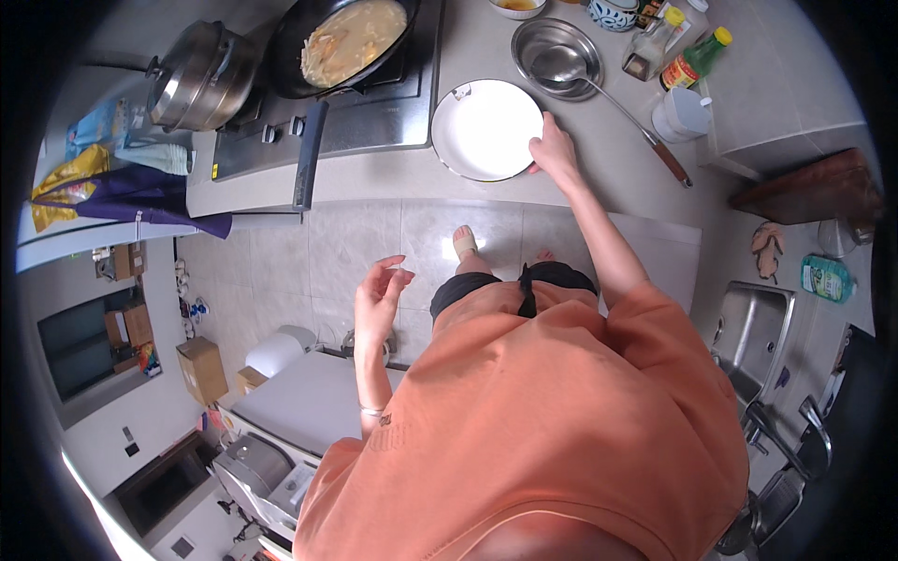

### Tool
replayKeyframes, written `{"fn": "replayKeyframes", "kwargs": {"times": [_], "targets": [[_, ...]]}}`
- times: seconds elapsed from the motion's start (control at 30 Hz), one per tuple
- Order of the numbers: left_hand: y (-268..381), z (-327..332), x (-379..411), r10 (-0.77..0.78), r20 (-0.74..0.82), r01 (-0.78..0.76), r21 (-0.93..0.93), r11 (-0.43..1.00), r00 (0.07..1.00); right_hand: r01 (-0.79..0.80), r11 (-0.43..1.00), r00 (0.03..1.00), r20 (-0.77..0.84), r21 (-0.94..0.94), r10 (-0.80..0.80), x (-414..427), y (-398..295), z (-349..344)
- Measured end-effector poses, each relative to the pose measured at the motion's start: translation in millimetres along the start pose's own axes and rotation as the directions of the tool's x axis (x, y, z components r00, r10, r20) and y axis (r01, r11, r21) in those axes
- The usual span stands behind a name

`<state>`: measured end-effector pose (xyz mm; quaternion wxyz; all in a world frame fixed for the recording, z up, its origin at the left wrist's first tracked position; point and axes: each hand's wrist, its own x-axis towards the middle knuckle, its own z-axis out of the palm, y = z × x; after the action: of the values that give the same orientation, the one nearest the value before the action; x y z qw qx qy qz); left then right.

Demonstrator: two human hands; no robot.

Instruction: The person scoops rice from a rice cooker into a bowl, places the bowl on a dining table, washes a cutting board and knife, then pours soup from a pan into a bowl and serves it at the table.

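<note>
My right hand (554,147) grips the right rim of a white enamel plate (484,130) with a dark edge and a small picture on it. The plate is at the counter's front, right beside the gas hob (379,116). My left hand (381,291) hangs in the air above the tiled floor, its fingers loosely curled and apart, with nothing visible in it. On the hob a black wok (284,59) holds pale soup (354,42) with strips and browned pieces in it. Behind the plate, a ladle (617,105) with a wooden handle rests in a steel bowl (596,59).
The wok's handle (310,158) juts past the counter edge. A steel steamer pot (200,77) occupies the hob's left side. Bottles, including a green one (694,59), and a white canister (680,114) line the right. The sink (754,336) lies to my right.
</note>
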<state>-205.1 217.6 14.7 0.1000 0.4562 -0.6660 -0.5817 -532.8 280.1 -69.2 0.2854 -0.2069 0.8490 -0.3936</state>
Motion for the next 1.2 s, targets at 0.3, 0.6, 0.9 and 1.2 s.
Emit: {"fn": "replayKeyframes", "kwargs": {"times": [0.3,0.6,0.9,1.2], "targets": [[-18.0,-82.3,84.2,0.051,0.207,-0.045,-0.032,0.998,0.977,-0.066,0.998,0.988,-0.138,0.002,0.066,25.8,-17.6,23.8],[26.0,-115.7,156.8,0.003,0.497,0.396,-0.696,0.599,0.868,-0.152,0.866,0.884,-0.458,-0.477,-0.097,5.5,-37.7,18.5],[40.4,-90.0,196.8,0.346,0.723,0.770,-0.638,0.000,0.598,-0.084,0.712,0.868,0.403,0.697,-0.292,-40.1,-150.9,154.8],[34.1,-107.1,178.3,0.110,0.605,0.598,-0.796,0.093,0.788,-0.497,0.431,0.721,0.635,0.753,-0.278,-37.4,-200.6,193.8]]}}
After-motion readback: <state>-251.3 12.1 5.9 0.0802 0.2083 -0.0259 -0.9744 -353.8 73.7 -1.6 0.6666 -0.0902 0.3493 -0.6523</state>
